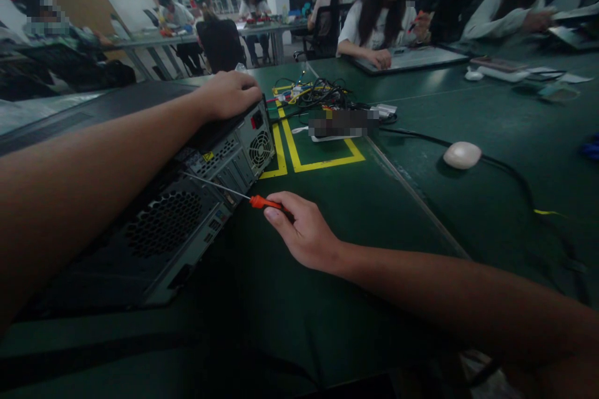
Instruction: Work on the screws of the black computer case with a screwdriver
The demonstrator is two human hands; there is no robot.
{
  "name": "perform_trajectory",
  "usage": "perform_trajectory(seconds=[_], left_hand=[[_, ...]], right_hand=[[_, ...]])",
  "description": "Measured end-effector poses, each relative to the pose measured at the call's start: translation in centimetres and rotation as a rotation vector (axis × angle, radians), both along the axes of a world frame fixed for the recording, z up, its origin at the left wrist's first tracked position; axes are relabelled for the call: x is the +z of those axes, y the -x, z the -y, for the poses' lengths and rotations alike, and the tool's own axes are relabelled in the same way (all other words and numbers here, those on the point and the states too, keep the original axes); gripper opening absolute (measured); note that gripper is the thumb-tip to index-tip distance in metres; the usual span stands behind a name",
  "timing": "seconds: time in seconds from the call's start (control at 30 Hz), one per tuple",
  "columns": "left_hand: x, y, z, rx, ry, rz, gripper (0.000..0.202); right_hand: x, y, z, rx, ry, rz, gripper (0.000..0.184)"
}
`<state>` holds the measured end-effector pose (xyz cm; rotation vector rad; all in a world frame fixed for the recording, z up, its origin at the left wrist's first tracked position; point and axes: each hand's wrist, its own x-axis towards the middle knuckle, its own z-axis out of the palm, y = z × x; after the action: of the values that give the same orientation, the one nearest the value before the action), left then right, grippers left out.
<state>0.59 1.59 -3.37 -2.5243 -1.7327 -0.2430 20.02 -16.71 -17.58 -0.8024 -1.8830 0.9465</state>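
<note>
A black desktop computer case [187,227] lies on the left of the green table, its metal back panel turned toward me. My left hand [231,93] rests on its top at the far corner, with curled fingers gripping the edge above the power supply fan [260,148]. In my right hand [304,227], closed around the handle, is a screwdriver [259,201] with an orange and black grip. Its long thin shaft points left across the back panel. The tip is near the panel beside the expansion slots; I cannot tell whether it touches a screw.
A tangle of cables [322,95] lies beyond the case, near yellow tape [322,166] on the table [374,212]. A pale computer mouse [462,154] sits to the right by a black cable. Across the table, a person's hand [381,59] rests near a flat panel.
</note>
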Motion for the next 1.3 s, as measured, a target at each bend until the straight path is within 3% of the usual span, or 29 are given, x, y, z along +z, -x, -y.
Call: perform_trajectory(seconds=[0.3,0.5,1.3], left_hand=[[-0.03,0.09,-0.10,0.001,0.004,0.008,0.055],[-0.01,0.02,-0.01,0.002,-0.003,0.008,0.055],[-0.48,0.16,-0.69,0.021,-0.028,0.023,0.053]], right_hand=[[0.35,-0.07,0.37,0.009,0.092,-0.004,0.022],[0.20,-0.07,0.19,0.009,0.085,-0.002,0.014],[-0.02,-0.07,0.27,0.001,0.097,-0.016,0.017]])
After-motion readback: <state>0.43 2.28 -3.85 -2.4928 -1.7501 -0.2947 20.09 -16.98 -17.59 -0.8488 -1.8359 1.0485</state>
